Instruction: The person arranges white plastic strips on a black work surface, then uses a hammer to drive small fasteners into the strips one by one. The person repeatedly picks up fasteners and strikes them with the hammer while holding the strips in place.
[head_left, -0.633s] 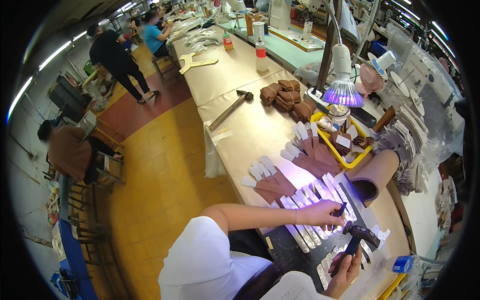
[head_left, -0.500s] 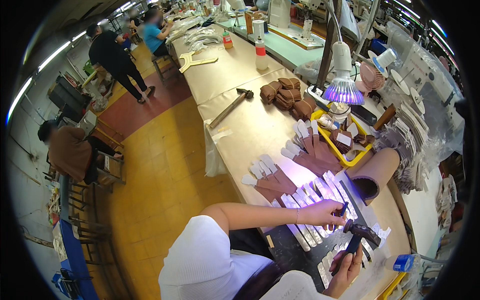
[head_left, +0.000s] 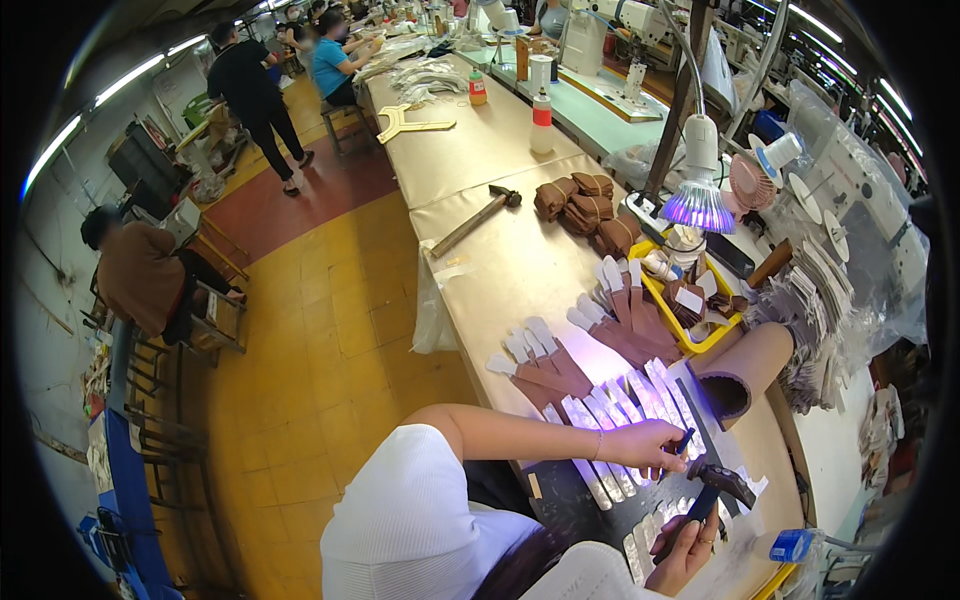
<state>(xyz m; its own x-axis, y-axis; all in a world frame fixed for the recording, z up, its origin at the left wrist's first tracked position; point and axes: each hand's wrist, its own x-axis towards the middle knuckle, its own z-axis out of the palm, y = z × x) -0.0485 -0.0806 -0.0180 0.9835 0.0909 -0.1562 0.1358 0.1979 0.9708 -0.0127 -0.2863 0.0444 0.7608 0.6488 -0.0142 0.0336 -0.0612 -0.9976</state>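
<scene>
My left hand (head_left: 640,447) reaches across from the left, its fingers closed round a slim dark rod-like tool (head_left: 685,441) held over pale shiny strips (head_left: 607,408). The tool's lower tip is hard to make out. Just below and to the right, my right hand (head_left: 688,555) grips a hammer (head_left: 724,483) by its dark handle. The hammer's head is close beside the slim tool; whether they touch I cannot tell. The strips lie side by side on a black board (head_left: 560,483), with shorter pale pieces (head_left: 640,545) nearer me, partly behind my right hand.
Brown strips with white ends (head_left: 550,365) lie beyond the board. A yellow basket (head_left: 715,338), a lit lamp (head_left: 700,205) and a brown roll (head_left: 760,365) stand to the right. Farther off lie another hammer (head_left: 478,220) and banded brown bundles (head_left: 585,205). People sit and stand at the far left.
The head view has shifted slightly, so the far table sits lower and farther right. Both hands keep their holds, and the hammer stays close to the slim tool.
</scene>
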